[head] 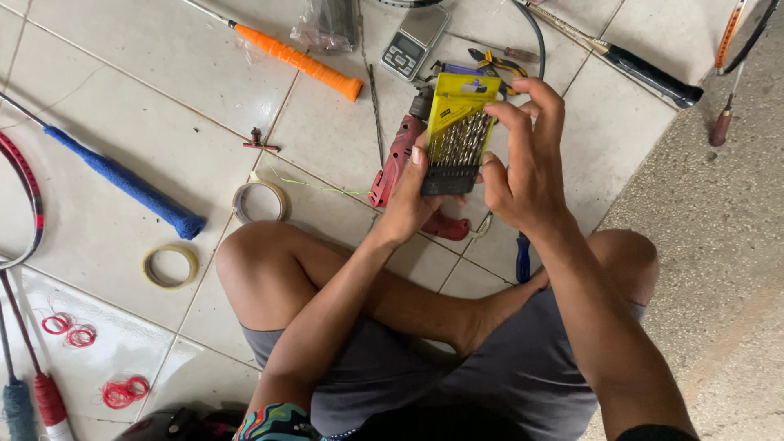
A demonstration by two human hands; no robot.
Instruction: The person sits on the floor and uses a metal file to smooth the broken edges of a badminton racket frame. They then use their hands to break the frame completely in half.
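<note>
Both hands, left hand (408, 200) and right hand (523, 171), firmly grip a yellow case (457, 135) filled with drill bits (461, 143)

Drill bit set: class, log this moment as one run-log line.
left hand: holds drill bit set | right hand: fingers on set's top | below: red power drill on tile floor

Drill-bit case (457, 135) held up between left hand (408, 200) and right hand (523, 171), above the knees. Power drill (400, 159) on floor (122, 82) behind it. Two tape rolls (260, 202) lie left; pocket scale (414, 41), possibly pliers (494, 61), farther back.
</note>
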